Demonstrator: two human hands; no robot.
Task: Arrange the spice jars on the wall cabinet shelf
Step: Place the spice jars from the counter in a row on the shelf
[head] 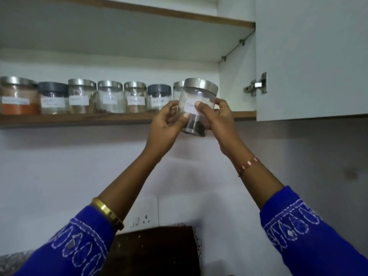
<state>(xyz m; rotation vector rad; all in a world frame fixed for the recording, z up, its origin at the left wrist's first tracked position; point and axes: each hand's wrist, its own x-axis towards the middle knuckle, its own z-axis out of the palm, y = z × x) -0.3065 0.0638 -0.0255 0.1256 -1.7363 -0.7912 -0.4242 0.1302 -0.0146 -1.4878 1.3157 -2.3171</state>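
Both hands gripping clear steel-lidded jar (199,104): left hand (167,124) and right hand (217,120) wrapped around its sides. Held tilted in front of shelf (79,119) right end, beside jar row (83,97). Label partly covered by thumb.

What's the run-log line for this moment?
left hand: holds jar | right hand: holds jar | jar: off shelf, right end of row

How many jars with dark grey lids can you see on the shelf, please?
2. One dark-lidded jar stands second from the left in the row; the other dark-lidded jar stands sixth, just left of the held jar. More could be hidden behind that jar and the hands.
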